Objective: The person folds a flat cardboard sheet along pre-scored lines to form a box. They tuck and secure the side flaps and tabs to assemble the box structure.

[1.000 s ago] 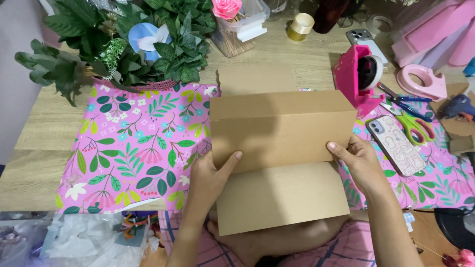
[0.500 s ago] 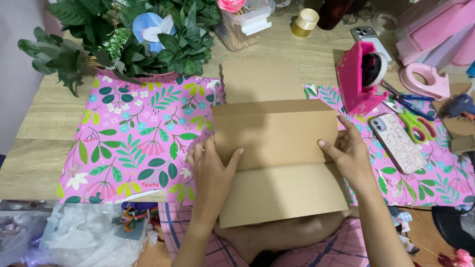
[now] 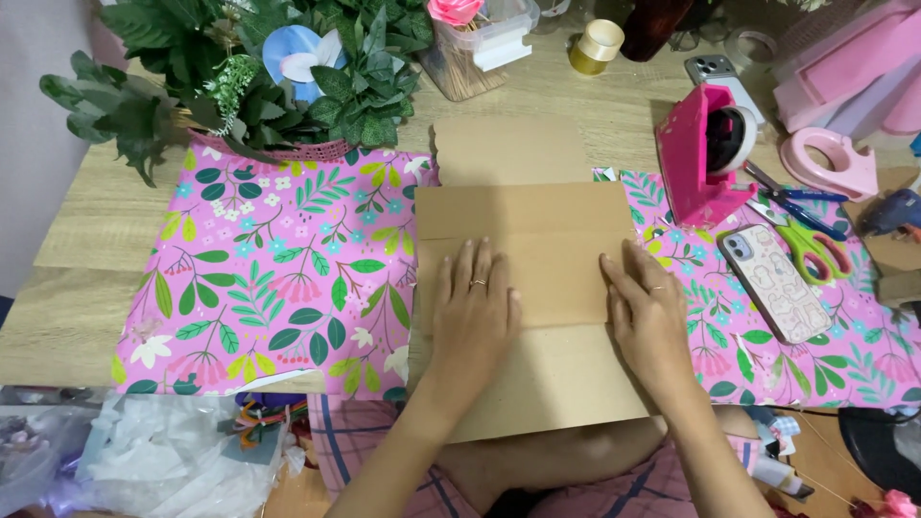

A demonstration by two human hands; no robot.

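My arms are bare — no sleeves at all. My left hand (image 3: 473, 321) has a thin ring on one finger, and my right hand (image 3: 649, 317) has a thin ring too. My clothes below are pink with dark lines — checks.

The flat folded cardboard sheet (image 3: 528, 288) is plain kraft brown. Beneath it lies a bright pink wrapping paper (image 3: 278, 278) printed with green leaves and small white and red flowers. The tape dispenser (image 3: 705, 158) is hot pink; the scissors (image 3: 801, 240) have lime-green handles. The wooden tabletop (image 3: 77, 259) is pale oak-coloured.
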